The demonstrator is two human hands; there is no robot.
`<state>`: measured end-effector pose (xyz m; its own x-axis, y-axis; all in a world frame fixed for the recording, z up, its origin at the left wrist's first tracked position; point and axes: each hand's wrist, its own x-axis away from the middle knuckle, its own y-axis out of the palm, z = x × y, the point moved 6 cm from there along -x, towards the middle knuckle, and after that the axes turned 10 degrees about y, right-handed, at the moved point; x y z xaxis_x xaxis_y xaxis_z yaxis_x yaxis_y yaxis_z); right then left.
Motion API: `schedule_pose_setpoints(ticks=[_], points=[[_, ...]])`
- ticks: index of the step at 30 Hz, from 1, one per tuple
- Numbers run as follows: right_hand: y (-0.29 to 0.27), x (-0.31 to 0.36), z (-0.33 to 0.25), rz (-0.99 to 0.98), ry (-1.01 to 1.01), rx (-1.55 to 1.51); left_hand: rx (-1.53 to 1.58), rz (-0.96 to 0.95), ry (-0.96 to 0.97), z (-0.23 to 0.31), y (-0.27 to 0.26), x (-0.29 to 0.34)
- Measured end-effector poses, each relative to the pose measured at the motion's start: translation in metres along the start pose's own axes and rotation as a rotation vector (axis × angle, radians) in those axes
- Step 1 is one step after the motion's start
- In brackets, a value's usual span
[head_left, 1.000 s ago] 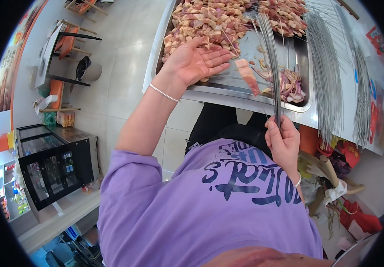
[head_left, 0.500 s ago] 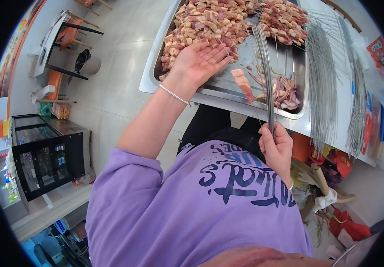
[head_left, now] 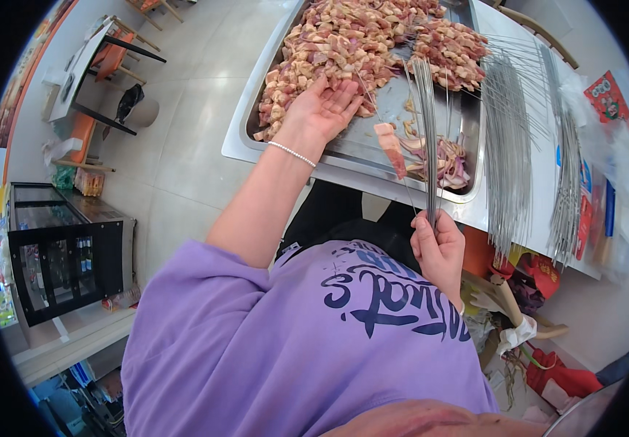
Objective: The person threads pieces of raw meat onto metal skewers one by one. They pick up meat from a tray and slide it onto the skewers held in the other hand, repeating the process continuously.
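My left hand [head_left: 317, 115] lies palm up with its fingers stretched out, its back against the heap of raw meat chunks [head_left: 336, 40]. Nothing shows in its palm. Low in front of my body, my right hand [head_left: 438, 244] is closed round the lower ends of a bundle of thin metal skewers [head_left: 425, 109]. One skewer leans away from the bundle toward my left hand, with a pink and pale meat piece [head_left: 389, 149] threaded on it. The meat sits in a shallow steel tray [head_left: 358, 149], with sliced red onion [head_left: 451, 164] in its near right corner.
Loaded meat skewers [head_left: 449, 51] are stacked at the tray's far right. Many bare skewers [head_left: 508, 146] lie on the white table [head_left: 478, 211] to the right, beside a red packet [head_left: 607, 98]. A wooden chair [head_left: 508, 302] holding bags stands below the table's right side.
The whole view has shifted slightly. My left hand remains palm up at the meat heap, its fingers a little more curled. My right hand still grips the skewers.
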<state>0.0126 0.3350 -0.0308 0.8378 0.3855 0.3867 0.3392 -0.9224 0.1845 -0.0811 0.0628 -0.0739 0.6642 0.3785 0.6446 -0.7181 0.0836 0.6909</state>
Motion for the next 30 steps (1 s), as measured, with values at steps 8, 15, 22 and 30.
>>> schedule_pose_setpoints(ticks=[8, 15, 22, 30], points=[[-0.004, 0.009, 0.0, -0.037, -0.02, -0.007, -0.07, -0.068, 0.052, -0.004, -0.001, 0.007], [-0.004, 0.01, 0.006, -0.003, 0.004, 0.058, -0.194, -0.485, 0.148, -0.011, 0.018, 0.06], [-0.003, 0.01, 0.012, 0.061, 0.001, 0.038, -0.326, -0.576, 0.273, -0.007, 0.021, 0.083], [0.003, 0.009, 0.015, 0.076, 0.021, 0.054, -0.215, -0.467, 0.174, -0.003, 0.008, 0.067]])
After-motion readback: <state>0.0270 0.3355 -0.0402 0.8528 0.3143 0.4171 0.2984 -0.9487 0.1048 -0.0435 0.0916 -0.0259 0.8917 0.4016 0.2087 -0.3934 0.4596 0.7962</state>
